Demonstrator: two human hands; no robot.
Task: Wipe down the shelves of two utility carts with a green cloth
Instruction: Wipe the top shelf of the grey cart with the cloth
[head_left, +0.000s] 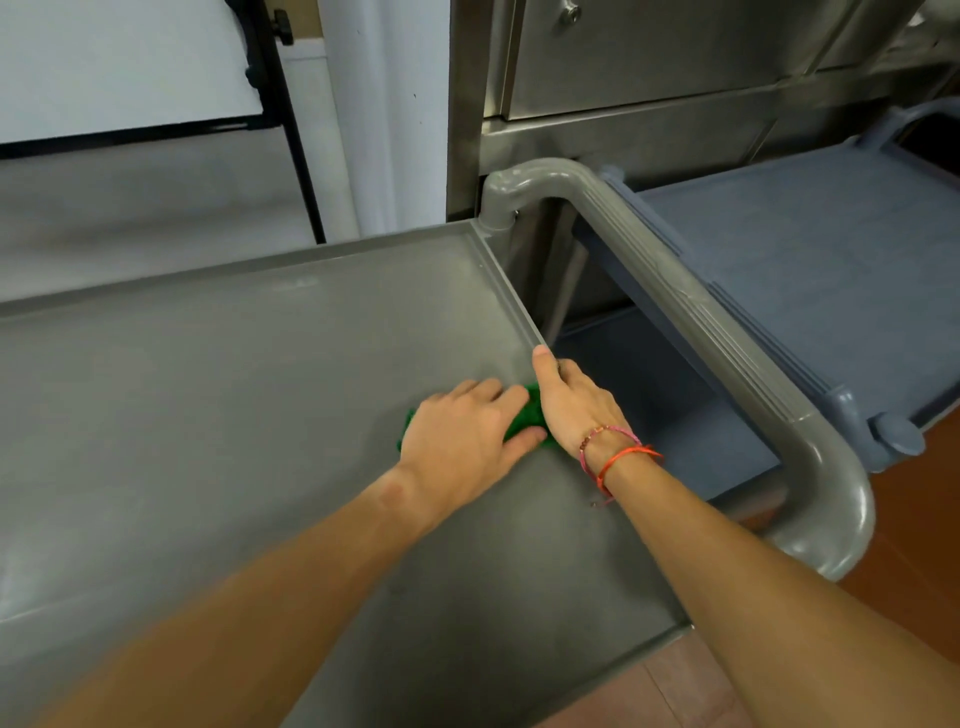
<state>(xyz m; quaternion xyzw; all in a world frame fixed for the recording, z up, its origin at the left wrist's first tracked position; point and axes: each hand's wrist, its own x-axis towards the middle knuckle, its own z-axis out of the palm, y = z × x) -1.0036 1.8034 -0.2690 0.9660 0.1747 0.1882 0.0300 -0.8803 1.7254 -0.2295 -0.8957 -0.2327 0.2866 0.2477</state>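
Grey shelf (208, 389): green cloth (527, 415) seemingly under left fingers (498, 395).

Brightness: moderate and even, soft indoor light from above.
Shadows: one soft dark patch on the grey shelf (249, 395), low in the view.
Glare: pale sheen on the steel cabinet (649, 67) and along the cart handle (727, 338).
Blur: the lower edge is soft.
Distortion: straight edges bend near the corners.

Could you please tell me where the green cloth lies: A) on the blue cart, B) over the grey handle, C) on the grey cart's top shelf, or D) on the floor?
C: the green cloth lies on the grey cart's top shelf, under the left hand, against the right hand.
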